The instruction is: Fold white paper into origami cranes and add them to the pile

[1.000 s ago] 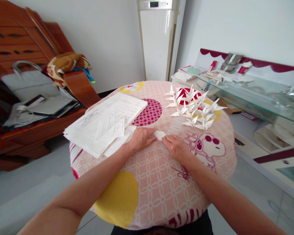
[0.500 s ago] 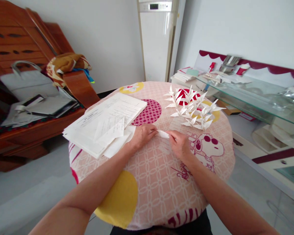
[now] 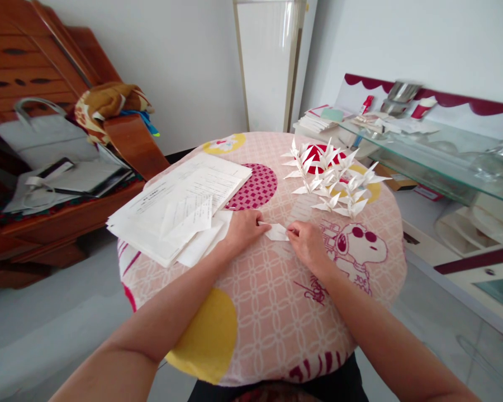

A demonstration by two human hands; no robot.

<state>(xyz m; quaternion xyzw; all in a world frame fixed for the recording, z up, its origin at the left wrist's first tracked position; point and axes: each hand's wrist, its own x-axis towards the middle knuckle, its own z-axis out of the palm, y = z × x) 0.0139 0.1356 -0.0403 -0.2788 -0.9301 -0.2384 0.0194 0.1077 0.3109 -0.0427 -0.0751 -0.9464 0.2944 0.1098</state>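
Note:
A small piece of folded white paper (image 3: 276,231) lies between my hands, just above the patterned cloth. My left hand (image 3: 246,228) pinches its left end, with the fingertips closed on the edge. At the other end my right hand (image 3: 305,240) grips it between thumb and curled fingers. Beyond my right hand stands a cluster of several white paper cranes (image 3: 333,176). A stack of printed sheets (image 3: 171,206) lies beside my left hand, with loose white paper (image 3: 201,245) sticking out from under it.
The round table's cloth (image 3: 260,301) is pink with coloured patches. At left is a wooden bench (image 3: 58,220) with a grey bag (image 3: 37,131) and a bundled brown cloth (image 3: 111,106). A glass shelf (image 3: 436,153) with clutter stands at right, close to the table.
The folded paper between my hands shows a broader, pointed face where a narrow strip showed before. Both hands keep hold of it. My view has tilted slightly down.

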